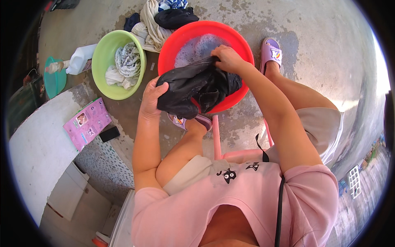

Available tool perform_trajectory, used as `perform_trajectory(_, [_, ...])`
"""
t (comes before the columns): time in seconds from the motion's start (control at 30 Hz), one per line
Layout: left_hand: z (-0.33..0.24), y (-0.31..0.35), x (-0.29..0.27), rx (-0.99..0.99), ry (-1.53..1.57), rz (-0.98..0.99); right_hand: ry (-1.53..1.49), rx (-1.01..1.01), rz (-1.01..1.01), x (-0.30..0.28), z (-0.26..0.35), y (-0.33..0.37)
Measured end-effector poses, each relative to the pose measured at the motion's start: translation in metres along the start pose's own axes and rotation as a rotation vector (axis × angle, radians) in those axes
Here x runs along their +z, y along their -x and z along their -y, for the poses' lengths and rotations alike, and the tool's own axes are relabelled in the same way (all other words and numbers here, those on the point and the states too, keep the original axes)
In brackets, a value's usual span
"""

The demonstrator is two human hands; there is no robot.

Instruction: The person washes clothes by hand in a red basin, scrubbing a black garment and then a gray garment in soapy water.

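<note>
A dark, wet-looking black garment [187,88] is stretched between my two hands over a red basin [164,53]. My left hand [153,95] grips its left end just past the basin's near left rim, thumb on top. Higher up and to the right, my right hand [227,57] is closed on the garment's upper edge, above the basin. Behind the cloth, soapy water [197,47] with white foam shows in the basin. The garment's lower folds hang against the near rim and hide part of it. Which kind of garment it is, I cannot make out.
Left of the basin stands a light green basin [98,61] with black-and-white cloth inside. A white jug [80,59] and a teal basin [55,82] lie beyond it. Piled clothes [154,26] rest behind. A pink packet [88,123] and a black phone [109,134] are at the left.
</note>
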State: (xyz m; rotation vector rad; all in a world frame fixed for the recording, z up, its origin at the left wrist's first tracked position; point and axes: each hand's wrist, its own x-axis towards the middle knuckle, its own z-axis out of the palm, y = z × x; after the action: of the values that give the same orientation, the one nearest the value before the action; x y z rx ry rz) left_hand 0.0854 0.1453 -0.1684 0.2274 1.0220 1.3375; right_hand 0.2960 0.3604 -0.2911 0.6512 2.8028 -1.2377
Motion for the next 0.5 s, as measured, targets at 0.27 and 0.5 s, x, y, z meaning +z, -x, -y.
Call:
perform_trajectory(0.27, [0.033,0.011,-0.027,-0.106,0.35,0.103,-0.713,-0.028,-0.251,-0.116,0.074,-0.048])
perform_trajectory(0.5, [0.046,0.01,-0.033,-0.201,0.379,0.01,0.006,-0.176,-0.748,-0.045,0.082,-0.109])
